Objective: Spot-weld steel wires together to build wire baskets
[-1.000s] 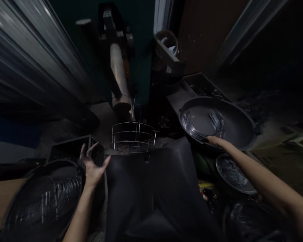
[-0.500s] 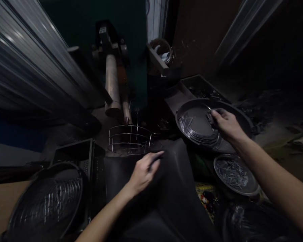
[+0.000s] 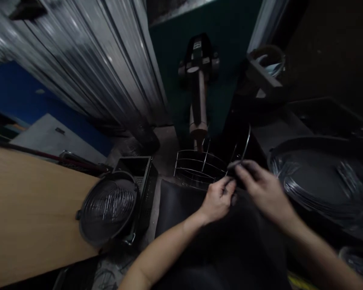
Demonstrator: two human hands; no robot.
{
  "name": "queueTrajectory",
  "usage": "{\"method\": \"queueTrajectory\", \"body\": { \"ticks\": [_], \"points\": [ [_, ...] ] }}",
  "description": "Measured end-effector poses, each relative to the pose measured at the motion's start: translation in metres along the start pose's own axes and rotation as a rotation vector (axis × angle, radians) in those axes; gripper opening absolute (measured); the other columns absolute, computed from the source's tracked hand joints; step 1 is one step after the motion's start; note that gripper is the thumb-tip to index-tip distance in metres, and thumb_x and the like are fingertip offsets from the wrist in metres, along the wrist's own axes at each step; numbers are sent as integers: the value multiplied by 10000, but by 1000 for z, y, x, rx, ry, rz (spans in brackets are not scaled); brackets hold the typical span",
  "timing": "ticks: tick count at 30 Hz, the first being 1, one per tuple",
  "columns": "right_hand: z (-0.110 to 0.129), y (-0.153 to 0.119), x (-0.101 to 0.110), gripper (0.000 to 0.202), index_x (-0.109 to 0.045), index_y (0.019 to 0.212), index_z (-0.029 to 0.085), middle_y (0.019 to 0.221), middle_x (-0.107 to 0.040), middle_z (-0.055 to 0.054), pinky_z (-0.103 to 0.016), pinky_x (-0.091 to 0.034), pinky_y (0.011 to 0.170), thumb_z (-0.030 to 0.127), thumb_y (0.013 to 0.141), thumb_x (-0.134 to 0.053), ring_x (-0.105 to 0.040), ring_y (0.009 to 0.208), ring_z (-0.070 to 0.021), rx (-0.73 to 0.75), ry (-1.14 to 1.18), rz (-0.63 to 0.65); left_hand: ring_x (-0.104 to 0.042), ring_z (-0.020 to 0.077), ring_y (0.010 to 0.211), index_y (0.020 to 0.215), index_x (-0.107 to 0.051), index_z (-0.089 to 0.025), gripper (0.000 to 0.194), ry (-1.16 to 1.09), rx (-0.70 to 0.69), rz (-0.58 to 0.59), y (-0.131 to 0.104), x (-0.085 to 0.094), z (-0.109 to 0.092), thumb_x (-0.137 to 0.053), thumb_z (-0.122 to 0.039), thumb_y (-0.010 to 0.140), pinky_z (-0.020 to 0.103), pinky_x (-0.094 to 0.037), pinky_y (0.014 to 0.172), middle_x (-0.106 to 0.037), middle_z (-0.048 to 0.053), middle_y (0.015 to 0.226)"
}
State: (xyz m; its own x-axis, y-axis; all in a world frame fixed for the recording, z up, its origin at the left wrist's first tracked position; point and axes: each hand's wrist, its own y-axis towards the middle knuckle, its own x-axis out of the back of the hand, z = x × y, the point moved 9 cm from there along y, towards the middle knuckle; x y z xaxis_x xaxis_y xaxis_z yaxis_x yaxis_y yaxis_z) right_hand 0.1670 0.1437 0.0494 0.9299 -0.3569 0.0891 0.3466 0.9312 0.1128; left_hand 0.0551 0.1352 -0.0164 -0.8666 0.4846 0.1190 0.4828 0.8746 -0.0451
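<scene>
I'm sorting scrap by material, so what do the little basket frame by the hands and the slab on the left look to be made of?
The basket frame looks like bare steel wire: thin, grey, glinting rings and uprights. The slab looks like wood or laminate board: flat, matt, tan, with no grain I can make out.

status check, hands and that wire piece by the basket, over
Left hand and right hand both pinch a curved wire at the wire basket rim. Nothing blocking.

Head-worn view, downward, close over hands (image 3: 245, 193)
</scene>
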Motion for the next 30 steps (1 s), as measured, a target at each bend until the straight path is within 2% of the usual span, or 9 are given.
{"method": "queueTrajectory", "body": {
  "ticks": [2,5,7,9,10,12,17,23,30],
  "points": [
    [-15,-17,-13,255,-590,736,239,811,-597,-55,-363,-476,720,489,749,-638,-567,798,-218,52,-127,12,-496,100,551,922,-607,-142,408,67,0,72,-4,13,-2,-375,-477,922,226,-442,583,-534,-3,615],
    [-34,-9,-24,296,-562,848,230,677,-577,-21,-278,-444,534,518,860,-494,-529,575,-150,-5,-112,65,-622,149,802,1018,-623,-180,300,273,-140,160,-18,49,-18,-450,-401,912,277,-493,775,-665,48,892],
    [-39,16,-29,313,-536,877,215,578,-528,15,-227,-358,421,525,859,-495,-440,450,-106,-59,-11,87,-598,187,1004,1175,-558,-210,330,431,-265,2,-21,97,-32,-514,-359,883,334,-457,917,-633,76,1111],
    [-42,46,-36,335,-527,924,209,560,-504,41,-200,-289,369,515,798,-584,-385,407,-82,-108,105,108,-513,245,1154,1354,-380,-205,628,597,-353,-170,-13,139,-39,-618,-379,800,420,-386,1008,-535,123,1268],
    [-45,59,-42,367,-523,950,211,572,-502,51,-191,-268,356,498,752,-636,-372,400,-73,-138,168,122,-454,284,1215,1402,-294,-192,797,669,-385,-187,-5,149,-36,-675,-405,735,460,-347,1032,-472,149,1332],
    [-53,78,-55,446,-517,981,214,606,-501,64,-175,-252,347,459,663,-712,-366,403,-59,-194,265,146,-407,324,1239,1437,-192,-181,990,731,-414,-153,18,153,-21,-731,-418,642,501,-306,1039,-435,168,1348],
    [-75,88,-76,460,-512,919,197,607,-486,66,-158,-223,338,442,599,-735,-357,397,-45,-244,346,138,-535,206,979,1433,-127,-209,898,525,-424,-279,49,152,12,-631,-217,690,411,-392,940,-552,52,1028],
    [-77,83,-74,438,-480,869,199,585,-497,66,-156,-218,339,462,620,-726,-351,379,-39,-256,366,83,-518,205,961,1403,-130,-197,912,467,-537,-287,42,152,3,-630,-202,641,417,-386,946,-533,28,964],
    [-70,86,-75,552,-489,981,198,597,-504,79,-143,-228,339,433,563,-763,-375,404,-43,-231,417,116,-515,182,935,1395,-88,-176,923,441,-579,-291,46,152,4,-636,-255,656,387,-412,916,-511,21,946]
  ]
}}
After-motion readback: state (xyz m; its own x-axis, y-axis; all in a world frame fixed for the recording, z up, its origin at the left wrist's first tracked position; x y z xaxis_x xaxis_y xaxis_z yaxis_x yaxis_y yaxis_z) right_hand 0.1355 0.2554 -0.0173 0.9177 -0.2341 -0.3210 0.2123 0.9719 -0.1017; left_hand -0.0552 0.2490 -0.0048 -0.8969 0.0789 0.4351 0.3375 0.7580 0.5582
